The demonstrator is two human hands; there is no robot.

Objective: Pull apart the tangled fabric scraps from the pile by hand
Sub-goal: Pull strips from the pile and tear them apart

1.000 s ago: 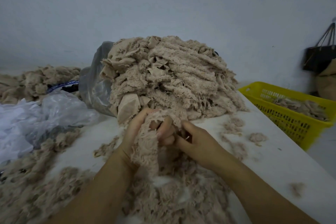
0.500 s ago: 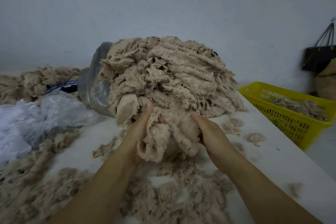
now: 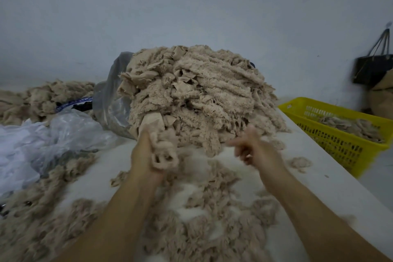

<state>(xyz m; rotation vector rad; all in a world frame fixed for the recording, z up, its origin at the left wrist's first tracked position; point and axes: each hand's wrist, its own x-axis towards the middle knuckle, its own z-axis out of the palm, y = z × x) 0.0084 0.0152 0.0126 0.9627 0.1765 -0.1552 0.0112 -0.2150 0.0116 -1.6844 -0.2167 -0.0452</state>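
Grips a tuft of beige fleece scrap [image 3: 163,154] in the left hand [image 3: 144,155], fingers curled round it, right at the near foot of the big pile of tangled fabric scraps [image 3: 202,100]. Touching the pile with the tuft's upper end or just short of it: cannot tell. Holds the right hand [image 3: 257,151] just beside, apart from the tuft, low in front of the pile's right half. Blurred there; fingers loose and half-curled, pointing left, with nothing visible in them.

Heaped high on the white table [image 3: 319,187], backed at the left rear by a grey plastic bag [image 3: 110,100]. Strewn over the near table, between and under both forearms: loose fleece fluff [image 3: 212,229], plus 1 small clump [image 3: 301,161] lying apart toward the right edge. At the left, a crumpled clear plastic bag [image 3: 63,132], and behind it a 2nd heap of the same beige scraps [image 3: 49,95]. Past the table's right edge, a yellow slotted basket [image 3: 340,149] with a few scraps [image 3: 348,125] inside. Against the pale wall [image 3: 212,17] at far right, a black handbag [image 3: 370,70] hanging by its straps.
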